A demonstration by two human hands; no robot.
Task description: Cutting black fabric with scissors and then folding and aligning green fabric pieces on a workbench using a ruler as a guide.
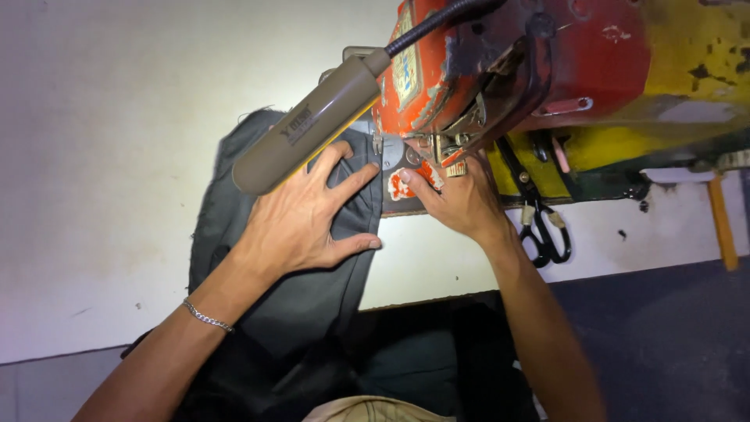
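Observation:
My left hand point(308, 215) lies flat with fingers spread on a dark grey piece of fabric point(234, 180) that runs over the white table toward the needle area. My right hand point(457, 199) is curled beside the presser foot point(437, 148) of a red and yellow sewing machine point(594, 55), fingertips touching the fabric edge and plate there. What the right fingers pinch is hidden. A silver chain bracelet point(207, 316) sits on my left wrist.
A tan lamp head point(305, 129) on a black flexible neck hangs over my left hand. Black scissors point(543, 227) lie on the white table point(94, 156) to the right of my right wrist. An orange stick point(723, 223) stands at the far right.

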